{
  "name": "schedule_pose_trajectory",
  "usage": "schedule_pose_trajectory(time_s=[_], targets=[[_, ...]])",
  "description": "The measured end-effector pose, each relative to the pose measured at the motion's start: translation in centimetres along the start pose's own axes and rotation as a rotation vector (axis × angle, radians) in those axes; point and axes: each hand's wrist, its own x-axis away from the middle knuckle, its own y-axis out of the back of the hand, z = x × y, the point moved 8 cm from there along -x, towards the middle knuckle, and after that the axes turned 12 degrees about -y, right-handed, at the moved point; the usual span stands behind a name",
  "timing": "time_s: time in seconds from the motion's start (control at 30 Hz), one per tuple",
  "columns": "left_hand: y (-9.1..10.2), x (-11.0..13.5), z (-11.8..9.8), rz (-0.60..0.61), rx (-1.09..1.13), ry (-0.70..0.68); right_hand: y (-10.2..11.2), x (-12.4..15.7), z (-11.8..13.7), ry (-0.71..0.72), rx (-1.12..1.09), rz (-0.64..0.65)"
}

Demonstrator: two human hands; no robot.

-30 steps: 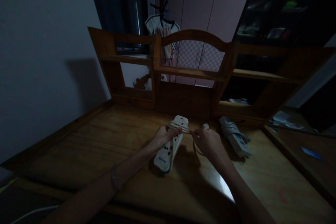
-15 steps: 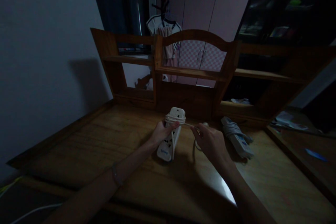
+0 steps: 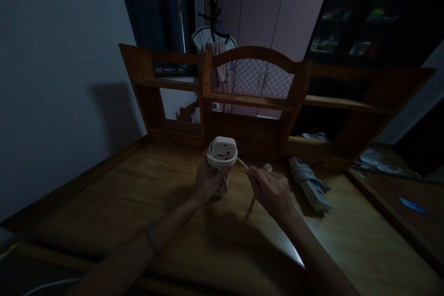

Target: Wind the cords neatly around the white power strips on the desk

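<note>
My left hand (image 3: 207,178) is closed round a white power strip (image 3: 225,144), which is tilted so its far end points up. Loops of white cord (image 3: 222,163) go round the strip near that upper end. A stretch of the cord runs from the loops to my right hand (image 3: 272,190), whose fingers pinch it. Below that hand more cord hangs toward the desk, and a pale round end, perhaps the plug (image 3: 267,167), shows just behind the knuckles. The lower part of the strip is partly hidden by my left hand.
Right of my hands, a second power strip (image 3: 310,185) with its cord wound round it lies on the wooden desk (image 3: 138,203). A wooden shelf unit (image 3: 249,101) stands along the back. At far right lies a blue flat item (image 3: 412,205).
The strip has been tipped more upright in my left hand, its top now facing up and toward me. My right hand has moved slightly left and down, still pinching the cord.
</note>
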Motion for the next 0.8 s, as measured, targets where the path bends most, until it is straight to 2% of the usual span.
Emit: schedule_pose_trajectory(time_s=[0.23, 0.47, 0.6, 0.7, 0.8], targets=[[-0.4, 0.5, -0.7, -0.002, 0.041, -0.050, 0.0, 0.1, 0.1, 0.021, -0.005, -0.029], [-1.0, 0.3, 0.4, 0.016, 0.042, -0.082, 0.2, 0.5, 1.4, 0.146, 0.079, -0.123], [-1.9, -0.1, 1.9, 0.172, -0.030, -0.060, -0.1, 0.7, 1.8, 0.168, 0.124, -0.120], [-2.6, 0.0, 2.6, 0.329, -0.147, -0.043, -0.2, 0.5, 1.6, 0.134, 0.193, -0.109], [-3.1, 0.4, 2.8, 0.411, -0.260, -0.049, -0.3, 0.3, 0.9, 0.091, 0.224, -0.087]])
